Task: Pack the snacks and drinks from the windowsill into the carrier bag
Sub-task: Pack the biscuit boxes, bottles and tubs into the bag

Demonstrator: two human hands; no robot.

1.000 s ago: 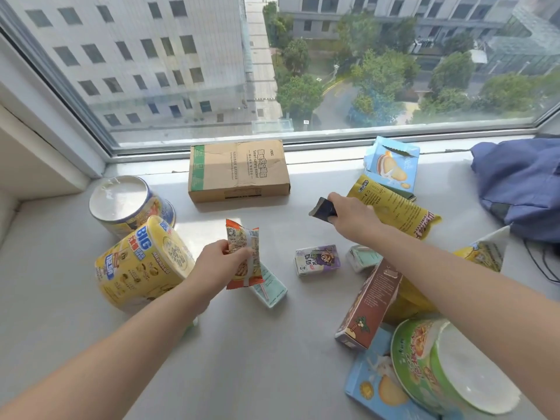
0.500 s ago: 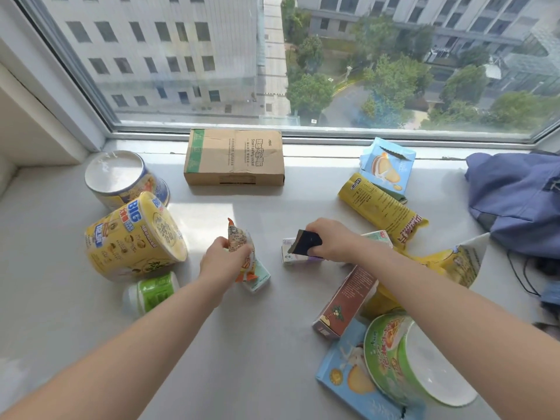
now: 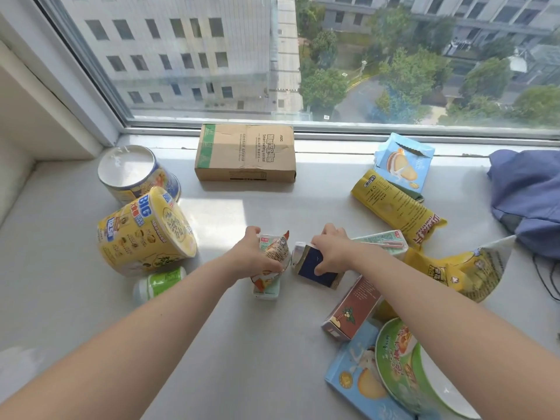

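Note:
My left hand [image 3: 253, 257] grips an orange snack packet [image 3: 274, 253] and presses it down onto a small mint drink carton [image 3: 268, 291] in the middle of the windowsill. My right hand [image 3: 331, 253] holds a dark blue packet [image 3: 315, 268] against a small purple-and-white carton [image 3: 298, 253] beside it. A second mint carton [image 3: 383, 239] lies just behind that hand. The blue carrier bag [image 3: 527, 195] sits crumpled at the far right of the sill.
Left: two big noodle cups [image 3: 145, 231] [image 3: 133, 172] and a small green bottle [image 3: 159, 283]. A cardboard box [image 3: 245, 153] stands by the window. Right: yellow packets [image 3: 397, 204] [image 3: 466, 268], blue biscuit boxes [image 3: 403, 162] [image 3: 360, 383], a brown box [image 3: 353, 310], a green bowl [image 3: 406, 377].
Both hands have come down and toward each other onto the small cartons at the sill's centre. The right hand brought the dark packet back from near the yellow packet.

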